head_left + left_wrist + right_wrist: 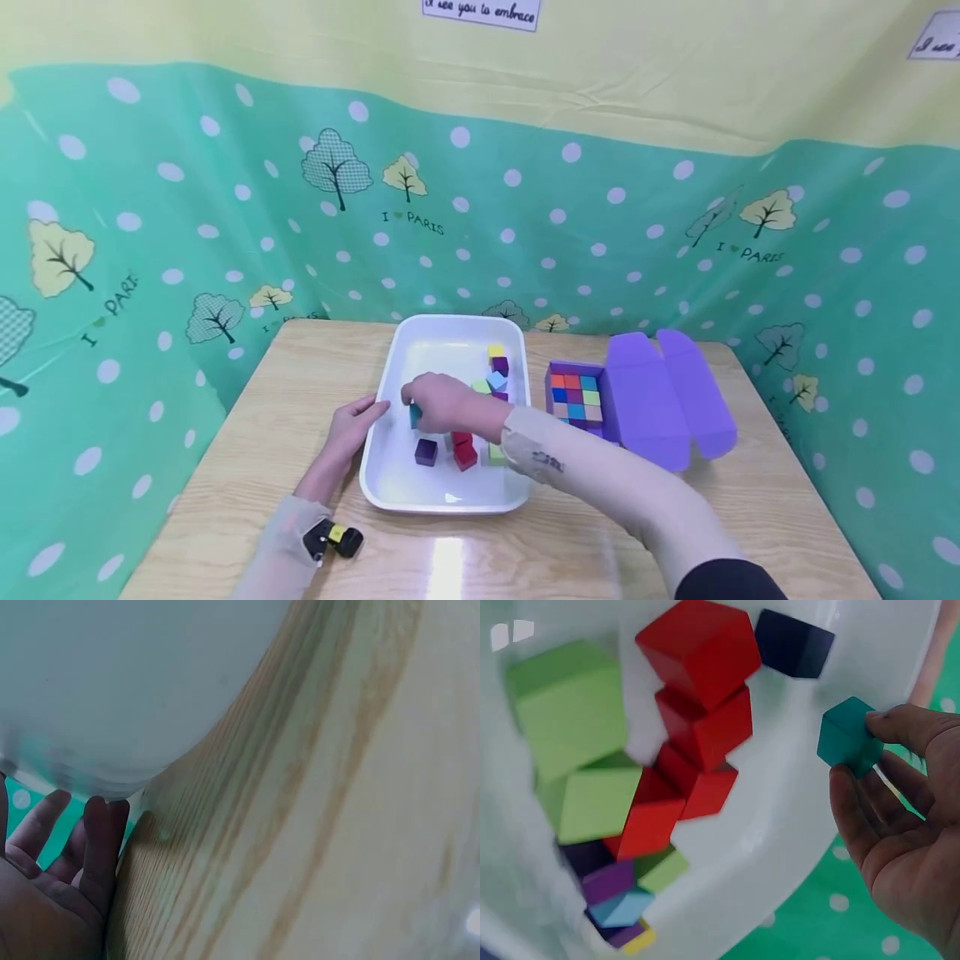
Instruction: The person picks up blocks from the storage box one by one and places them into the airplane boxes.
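A green-and-yellow fabric backdrop (645,208), printed with pale dots (512,177), trees (336,167) and lettering (412,222), hangs behind and beside a light-brown wooden table (315,358) with visible grain.

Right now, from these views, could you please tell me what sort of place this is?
Probably a screened-off tabletop workspace: printed cloth hangs behind and beside a wooden table that bears a tray of cubes.

A plain teal cube (847,735), tilted cornerwise, is pinched between the right hand's fingers (853,817) over the left side of a white tray (442,492), oblong and round-cornered, lying flat on the worktop (300,358).
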`<act>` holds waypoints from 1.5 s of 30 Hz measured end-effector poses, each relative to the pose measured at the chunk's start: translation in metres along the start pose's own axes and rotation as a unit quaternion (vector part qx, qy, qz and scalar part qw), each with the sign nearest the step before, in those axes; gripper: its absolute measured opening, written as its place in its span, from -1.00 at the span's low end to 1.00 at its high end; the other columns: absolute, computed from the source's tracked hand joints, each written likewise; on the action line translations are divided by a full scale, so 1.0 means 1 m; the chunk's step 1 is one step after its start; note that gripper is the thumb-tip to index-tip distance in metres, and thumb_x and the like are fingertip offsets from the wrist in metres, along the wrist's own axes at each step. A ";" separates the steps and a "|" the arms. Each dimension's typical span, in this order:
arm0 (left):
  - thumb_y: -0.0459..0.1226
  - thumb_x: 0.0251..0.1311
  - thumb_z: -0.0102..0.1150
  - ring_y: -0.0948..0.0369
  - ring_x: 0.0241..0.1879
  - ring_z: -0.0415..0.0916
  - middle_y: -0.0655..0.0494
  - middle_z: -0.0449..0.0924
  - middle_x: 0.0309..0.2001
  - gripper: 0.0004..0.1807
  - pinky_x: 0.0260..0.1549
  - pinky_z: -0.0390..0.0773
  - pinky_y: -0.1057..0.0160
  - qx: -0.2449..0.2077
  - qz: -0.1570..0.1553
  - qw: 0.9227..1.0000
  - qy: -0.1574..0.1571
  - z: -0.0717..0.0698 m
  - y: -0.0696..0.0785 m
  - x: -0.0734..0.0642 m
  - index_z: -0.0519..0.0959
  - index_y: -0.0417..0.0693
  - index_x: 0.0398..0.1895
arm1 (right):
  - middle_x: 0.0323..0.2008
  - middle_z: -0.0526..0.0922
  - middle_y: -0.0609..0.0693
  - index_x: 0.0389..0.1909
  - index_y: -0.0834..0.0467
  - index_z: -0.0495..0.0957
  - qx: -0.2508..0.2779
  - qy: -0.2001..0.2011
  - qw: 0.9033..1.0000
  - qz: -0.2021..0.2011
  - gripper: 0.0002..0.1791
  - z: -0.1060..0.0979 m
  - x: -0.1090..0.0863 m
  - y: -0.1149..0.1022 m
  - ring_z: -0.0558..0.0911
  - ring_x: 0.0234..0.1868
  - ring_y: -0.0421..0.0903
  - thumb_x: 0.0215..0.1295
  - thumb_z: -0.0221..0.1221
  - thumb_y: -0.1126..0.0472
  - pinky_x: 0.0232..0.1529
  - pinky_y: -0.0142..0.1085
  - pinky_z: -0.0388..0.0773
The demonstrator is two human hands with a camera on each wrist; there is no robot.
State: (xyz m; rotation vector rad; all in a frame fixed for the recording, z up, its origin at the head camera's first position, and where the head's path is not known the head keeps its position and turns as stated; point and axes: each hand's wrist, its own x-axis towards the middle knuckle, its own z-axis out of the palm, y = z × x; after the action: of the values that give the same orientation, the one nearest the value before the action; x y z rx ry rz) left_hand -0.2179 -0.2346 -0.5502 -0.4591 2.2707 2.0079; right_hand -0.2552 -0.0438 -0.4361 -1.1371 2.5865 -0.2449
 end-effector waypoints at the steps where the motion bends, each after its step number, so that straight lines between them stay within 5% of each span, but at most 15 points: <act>1: 0.01 0.20 0.28 0.01 0.03 0.56 -0.28 0.43 0.22 -0.31 -0.11 0.63 0.21 0.002 -0.002 1.000 -0.005 -0.001 0.001 0.000 0.44 -0.22 0.28 | -0.27 0.61 -0.15 0.03 0.10 0.60 0.015 0.006 1.000 0.003 -0.59 -0.006 -0.006 0.003 0.52 -0.32 -0.23 0.12 0.38 0.23 -0.20 -0.45 0.53; 10: 0.05 0.16 0.29 -0.03 0.07 0.53 -0.26 0.43 0.23 -0.26 -0.10 0.62 0.24 0.006 0.001 1.000 0.006 -0.003 0.001 0.004 0.42 -0.24 0.29 | -0.34 0.56 -0.11 -0.14 0.15 0.60 0.066 0.056 0.996 0.022 -0.68 -0.050 -0.078 0.045 0.51 -0.32 -0.15 0.04 0.39 0.30 -0.35 -0.45 0.54; 17: 0.06 0.16 0.30 0.00 0.08 0.52 -0.27 0.40 0.25 -0.24 -0.08 0.60 0.26 0.010 -0.013 1.000 -0.003 0.005 -0.011 -0.001 0.41 -0.27 0.29 | -0.43 0.56 -0.12 -0.25 0.13 0.61 0.083 0.075 0.991 0.072 -0.72 -0.054 -0.149 0.093 0.50 -0.43 -0.19 -0.04 0.34 0.38 -0.47 -0.41 0.54; 22: 0.03 0.16 0.30 0.06 0.00 0.57 -0.29 0.43 0.22 -0.26 -0.13 0.62 0.29 0.010 -0.003 1.000 0.008 0.001 -0.010 0.000 0.43 -0.28 0.27 | -0.44 0.57 -0.11 -0.28 0.15 0.61 0.055 0.087 0.991 0.084 -0.72 -0.057 -0.179 0.119 0.48 -0.44 -0.18 -0.08 0.37 0.36 -0.46 -0.37 0.52; 35: 0.08 0.17 0.28 -0.06 0.17 0.44 -0.25 0.36 0.29 -0.22 -0.02 0.58 0.24 0.019 -0.015 1.000 0.004 -0.006 -0.005 0.001 0.38 -0.24 0.32 | -0.38 0.58 -0.12 -0.18 0.17 0.63 0.008 0.055 0.990 0.130 -0.67 -0.048 -0.192 0.141 0.48 -0.41 -0.17 -0.03 0.42 0.30 -0.41 -0.35 0.52; 45: 0.06 0.18 0.28 -0.05 0.14 0.47 -0.26 0.38 0.27 -0.23 -0.06 0.59 0.27 0.019 -0.012 1.000 -0.001 -0.002 -0.001 0.002 0.38 -0.25 0.31 | -0.41 0.55 -0.12 -0.15 0.16 0.61 -0.002 -0.021 0.987 0.161 -0.67 -0.036 -0.185 0.159 0.49 -0.42 -0.13 0.02 0.40 0.30 -0.43 -0.32 0.50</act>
State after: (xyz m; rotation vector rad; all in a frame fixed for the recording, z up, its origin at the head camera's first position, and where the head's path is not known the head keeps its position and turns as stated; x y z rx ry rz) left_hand -0.2193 -0.2371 -0.5518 -0.4795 2.2869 1.9481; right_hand -0.2586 0.2010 -0.4081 -0.6998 2.6826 -0.1406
